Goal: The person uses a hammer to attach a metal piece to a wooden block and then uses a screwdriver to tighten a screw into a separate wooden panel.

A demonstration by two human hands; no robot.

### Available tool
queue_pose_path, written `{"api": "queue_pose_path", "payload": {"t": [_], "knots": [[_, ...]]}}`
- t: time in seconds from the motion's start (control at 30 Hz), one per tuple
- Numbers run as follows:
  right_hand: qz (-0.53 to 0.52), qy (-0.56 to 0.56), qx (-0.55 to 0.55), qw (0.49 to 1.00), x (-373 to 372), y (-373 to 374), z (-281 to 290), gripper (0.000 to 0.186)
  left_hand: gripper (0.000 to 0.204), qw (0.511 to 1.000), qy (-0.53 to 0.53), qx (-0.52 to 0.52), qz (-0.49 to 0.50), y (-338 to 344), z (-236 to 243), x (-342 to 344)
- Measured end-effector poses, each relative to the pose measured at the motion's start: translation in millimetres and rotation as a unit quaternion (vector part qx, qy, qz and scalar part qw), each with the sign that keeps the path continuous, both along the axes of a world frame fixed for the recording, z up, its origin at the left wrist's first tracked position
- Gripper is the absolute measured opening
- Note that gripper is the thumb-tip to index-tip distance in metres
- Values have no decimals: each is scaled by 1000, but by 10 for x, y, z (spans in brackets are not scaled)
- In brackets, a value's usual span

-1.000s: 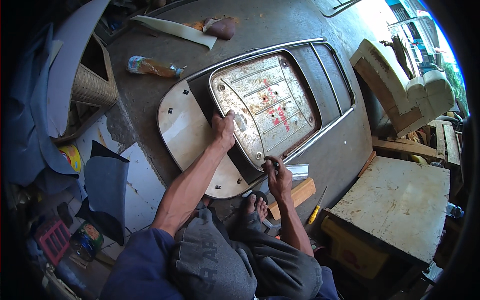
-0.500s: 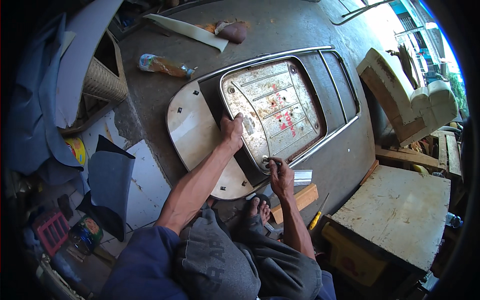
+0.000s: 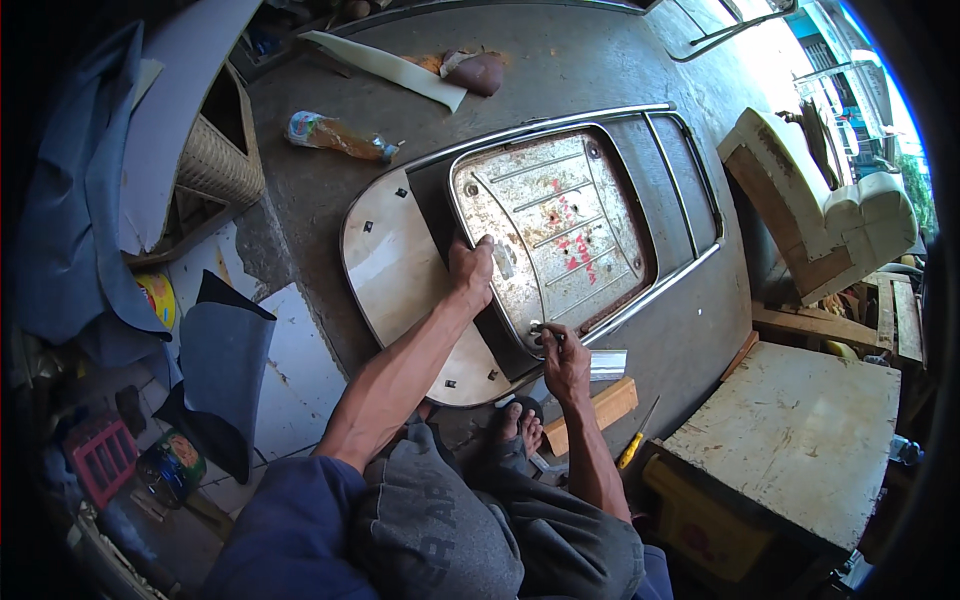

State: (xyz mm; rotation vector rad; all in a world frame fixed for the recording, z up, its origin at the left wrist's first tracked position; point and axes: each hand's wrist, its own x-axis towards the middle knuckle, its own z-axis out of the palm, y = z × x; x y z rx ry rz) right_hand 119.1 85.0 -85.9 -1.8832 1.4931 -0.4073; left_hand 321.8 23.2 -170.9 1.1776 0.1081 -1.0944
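Gripping rusty, ribbed metal panel (image 3: 548, 232), left hand (image 3: 471, 272), pinching small dark object (image 3: 541, 329), right hand (image 3: 566, 364)

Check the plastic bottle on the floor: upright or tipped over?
Tipped over: the plastic bottle lies on its side along the floor, its neck pointing right in the head view.

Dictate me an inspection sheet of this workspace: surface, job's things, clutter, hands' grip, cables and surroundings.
Surface: scuffed grey floor.
Job's things: brown-stained metal panel with red markings; chrome tube frame; pale rounded board with small dark fittings.
Clutter: plastic bottle on its side; pale strip; wood block; yellow-handled screwdriver.
Grip: left hand closed on the panel's edge; right hand at its near corner, pinching a dark object too small to identify.
Cables: nothing seen.
Surroundings: cream seat-like piece and scuffed pale tabletop at right; blue-grey sheet at left.
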Motion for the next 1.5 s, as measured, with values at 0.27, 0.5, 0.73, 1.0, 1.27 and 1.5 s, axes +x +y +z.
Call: {"api": "queue_pose_path", "payload": {"t": [0.27, 0.5, 0.73, 1.0, 1.27, 1.5], "knots": [[63, 31, -41, 997, 22, -72, 43, 15, 32, 1000, -2, 4, -7, -3, -81, 14], [-170, -66, -20, 983, -62, -3, 357, 31, 38, 999, 18, -38, -2, 26, -40, 92], [-519, -341, 198, 759, -476, 476, -173, 26, 36, 998, 22, 7, -58, -39, -115, 89], [-457, -561, 299, 623, -386, 410, -451, 62, 35, 992, 21, 27, -124, -92, -267, 433], [-449, -627, 298, 562, -323, 455, -619, 29, 37, 981, -5, 44, -189, -120, -197, 468], [-455, -566, 283, 626, -313, 395, -655, 24, 38, 976, -4, 53, -212, -141, -283, 588]]}}
